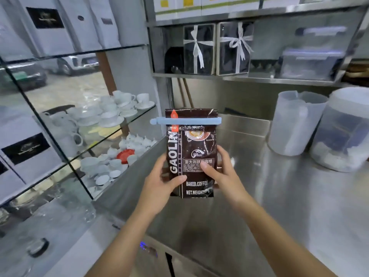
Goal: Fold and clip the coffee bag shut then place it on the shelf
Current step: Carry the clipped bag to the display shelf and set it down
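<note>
The coffee bag (191, 154) is held upright above the steel worktop (289, 196), with a blue clip (185, 121) clamped across it just below its top edge. At the right stand a plastic jug (293, 124) and a lidded tub (345, 132) with something pale at its bottom. The left hand (159, 182) and right hand (221, 172) grip the bag's lower sides, thumbs on its front, both forearms reaching forward. A metal shelf (259, 78) hangs above.
</note>
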Motion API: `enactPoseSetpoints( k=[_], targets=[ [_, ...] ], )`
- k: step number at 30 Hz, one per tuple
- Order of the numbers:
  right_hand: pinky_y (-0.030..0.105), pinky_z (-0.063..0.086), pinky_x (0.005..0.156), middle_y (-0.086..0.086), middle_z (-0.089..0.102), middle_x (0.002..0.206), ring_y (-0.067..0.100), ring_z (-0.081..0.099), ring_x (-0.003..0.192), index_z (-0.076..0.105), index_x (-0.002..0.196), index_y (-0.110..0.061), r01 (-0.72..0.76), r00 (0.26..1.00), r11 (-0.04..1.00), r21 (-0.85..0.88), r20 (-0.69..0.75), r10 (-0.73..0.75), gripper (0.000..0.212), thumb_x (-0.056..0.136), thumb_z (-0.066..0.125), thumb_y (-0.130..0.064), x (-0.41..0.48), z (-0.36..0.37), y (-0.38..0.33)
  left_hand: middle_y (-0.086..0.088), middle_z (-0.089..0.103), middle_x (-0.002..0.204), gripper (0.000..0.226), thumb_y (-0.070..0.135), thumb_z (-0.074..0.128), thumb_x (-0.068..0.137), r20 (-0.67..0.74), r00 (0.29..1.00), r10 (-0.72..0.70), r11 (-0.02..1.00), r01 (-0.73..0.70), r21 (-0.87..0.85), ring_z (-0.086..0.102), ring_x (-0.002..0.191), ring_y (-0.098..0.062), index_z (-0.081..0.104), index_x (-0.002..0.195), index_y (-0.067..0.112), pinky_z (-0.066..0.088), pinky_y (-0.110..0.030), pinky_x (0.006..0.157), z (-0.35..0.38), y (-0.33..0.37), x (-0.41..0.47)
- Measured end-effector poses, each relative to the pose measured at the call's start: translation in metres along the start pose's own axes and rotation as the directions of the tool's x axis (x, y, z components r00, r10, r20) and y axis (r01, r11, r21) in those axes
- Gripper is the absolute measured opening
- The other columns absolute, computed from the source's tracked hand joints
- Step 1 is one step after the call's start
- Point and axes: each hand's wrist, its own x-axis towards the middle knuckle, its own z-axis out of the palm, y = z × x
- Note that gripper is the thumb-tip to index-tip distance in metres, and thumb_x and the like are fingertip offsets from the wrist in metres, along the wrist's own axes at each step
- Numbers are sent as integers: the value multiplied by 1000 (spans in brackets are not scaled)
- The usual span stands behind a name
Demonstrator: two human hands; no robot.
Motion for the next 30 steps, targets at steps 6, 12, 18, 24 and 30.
enactPoseSetpoints(
  k=[6, 12, 18, 24, 30],
  targets=[
    [19, 55, 73, -9, 61, 105, 5, 63, 97, 38, 116, -47, 55, 981, 998, -21, 188, -50, 49, 81, 62, -23, -3, 91, -31, 5, 67, 108, 60, 32, 78, 60, -159, 987, 26, 997, -36, -61, 67, 95, -14, 49, 107, 55, 53, -43, 87, -87, 25, -39],
    [24, 54, 77, 3, 61, 114, 12, 63, 97, 41, 114, -46, 76, 921, 997, 13, 381, -75, 47, 79, 65, -26, -34, 227, -41, 1, 64, 107, 60, 20, 75, 70, -346, 938, 32, 999, -33, 2, 66, 92, -17, 42, 101, 59, 57, -42, 78, -211, 42, -120],
    [6, 48, 59, -14, 59, 105, -4, 59, 86, 34, 116, -46, 88, 822, 994, 57, 560, -105, 50, 78, 64, -34, -83, 379, -55, 2, 60, 112, 61, 36, 76, 66, -575, 817, 35, 995, 27, 98, 64, 97, -15, 40, 114, 52, 56, -40, 83, -336, 63, -221],
    [5, 47, 53, -17, 58, 103, -9, 59, 79, 35, 116, -47, 53, 649, 988, 142, 747, -142, 47, 80, 61, -33, -145, 518, -75, 2, 63, 101, 57, 32, 77, 64, -765, 637, 91, 982, 72, 176, 68, 88, -15, 45, 102, 61, 59, -41, 75, -440, 89, -322],
    [12, 50, 53, -9, 60, 114, -5, 65, 78, 35, 120, -48, 9, 445, 974, 227, 871, -207, 49, 80, 61, -38, -200, 634, -101, -7, 64, 101, 58, 23, 75, 71, -887, 436, 149, 960, 151, 235, 70, 81, -17, 45, 112, 51, 60, -38, 67, -517, 119, -402]
  ],
)
